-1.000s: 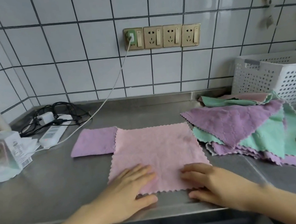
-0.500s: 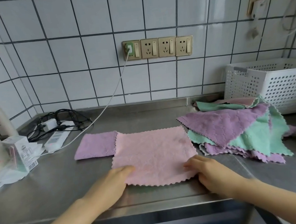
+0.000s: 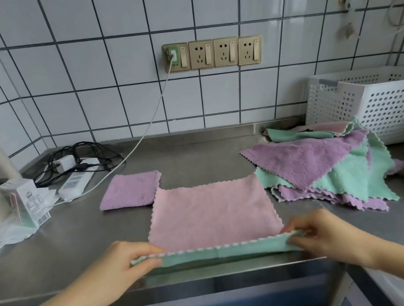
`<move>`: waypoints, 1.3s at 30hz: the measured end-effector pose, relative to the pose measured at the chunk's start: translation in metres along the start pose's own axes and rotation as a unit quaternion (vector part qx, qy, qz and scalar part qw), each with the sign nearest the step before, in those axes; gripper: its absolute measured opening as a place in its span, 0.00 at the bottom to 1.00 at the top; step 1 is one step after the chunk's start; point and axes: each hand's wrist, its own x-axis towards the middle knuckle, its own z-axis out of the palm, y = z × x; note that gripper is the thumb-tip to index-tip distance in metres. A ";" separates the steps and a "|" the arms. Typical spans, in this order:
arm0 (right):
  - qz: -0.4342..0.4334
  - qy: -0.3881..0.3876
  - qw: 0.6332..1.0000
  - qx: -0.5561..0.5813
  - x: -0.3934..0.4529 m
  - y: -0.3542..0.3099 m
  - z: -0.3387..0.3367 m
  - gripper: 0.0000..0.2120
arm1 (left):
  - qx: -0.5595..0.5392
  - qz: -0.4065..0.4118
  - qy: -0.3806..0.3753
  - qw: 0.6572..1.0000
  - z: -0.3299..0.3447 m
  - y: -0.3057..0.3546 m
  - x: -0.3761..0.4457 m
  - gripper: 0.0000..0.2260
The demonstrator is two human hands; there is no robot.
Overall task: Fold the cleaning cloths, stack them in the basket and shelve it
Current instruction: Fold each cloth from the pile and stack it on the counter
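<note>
The steel table [image 3: 54, 251] carries the work; the white perforated basket [image 3: 380, 114] stands at its far right corner against the tiled wall, with the heap of unfolded cloths [image 3: 326, 169] lying in front of it. One folded purple cloth [image 3: 130, 193] lies left of centre. The pink cloth [image 3: 212, 213] lies flat at the table's near edge, its near hem turned up to show the green underside. The left hand [image 3: 123, 268] and the right hand [image 3: 322, 236] each pinch a near corner — each grip is clamped on the cloth. To fold well, carry both corners away together at equal height, lay the near hem onto the far hem, align the scalloped edges, then press the crease flat — uneven corners would likely give a skewed stack.
</note>
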 end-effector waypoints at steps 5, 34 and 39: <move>0.052 -0.010 0.979 0.199 -0.006 -0.023 -0.028 0.09 | -0.092 -0.020 0.079 0.992 -0.018 0.012 0.003 0.17; 0.312 0.143 0.928 0.148 0.115 0.012 0.001 0.12 | 0.056 -0.175 0.287 0.940 0.018 -0.049 0.130 0.09; 0.165 0.216 0.962 -0.037 0.077 -0.005 -0.005 0.10 | 0.207 -0.004 0.325 0.923 0.015 -0.017 0.094 0.06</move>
